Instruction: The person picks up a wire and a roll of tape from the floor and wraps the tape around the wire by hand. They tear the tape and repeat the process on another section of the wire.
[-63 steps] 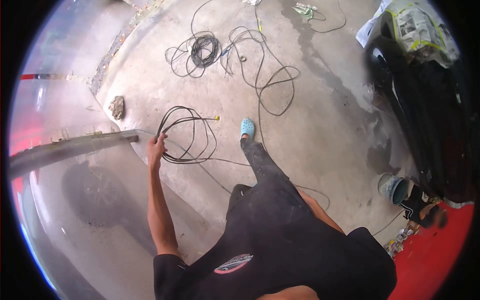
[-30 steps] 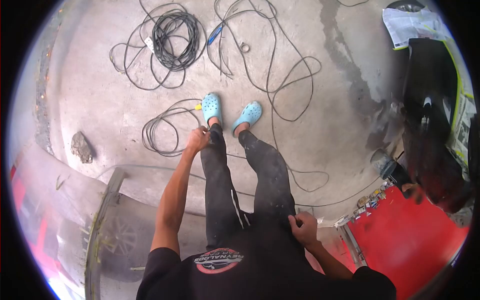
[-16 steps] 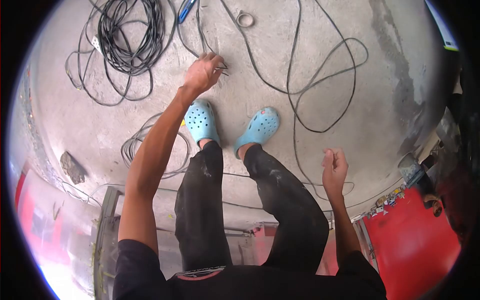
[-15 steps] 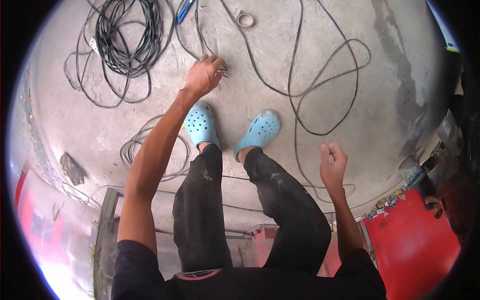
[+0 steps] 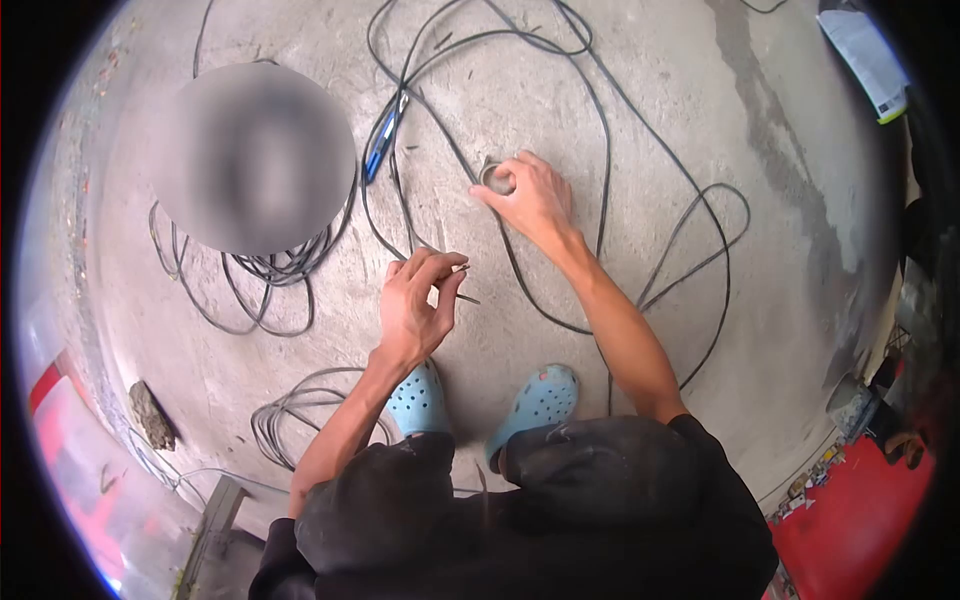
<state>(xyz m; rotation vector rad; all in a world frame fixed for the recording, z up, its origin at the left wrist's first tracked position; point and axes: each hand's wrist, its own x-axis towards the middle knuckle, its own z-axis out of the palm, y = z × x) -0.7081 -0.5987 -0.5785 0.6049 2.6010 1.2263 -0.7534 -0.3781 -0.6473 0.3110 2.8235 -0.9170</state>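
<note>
Dark cable (image 5: 469, 298) is what I have in my left hand (image 5: 417, 300), pinched between the thumb and the fingers; two short ends come out beyond the fingertips. From this hand its strands go up along the concrete floor (image 5: 790, 320), toward a blue tool (image 5: 381, 145) which lies just beside them. My right hand (image 5: 535, 205) is further forward and to the right, with thumb and fingers curved about a small pale ring (image 5: 490, 172). I cannot tell if these fingers are closed firmly on it. Next to the ring passes a dark strand, and wide loose loops spread to the right of it.

On the left there is a thick coil (image 5: 290, 268), mostly hidden by a round blurred patch (image 5: 255, 160). A smaller coil (image 5: 275, 425) lies beside my left forearm, near my light blue clogs (image 5: 415, 400). More to the left, a rough stone (image 5: 152, 415) rests on the floor. At the lower right I see a bucket (image 5: 850, 402), close to a red surface (image 5: 850, 515).
</note>
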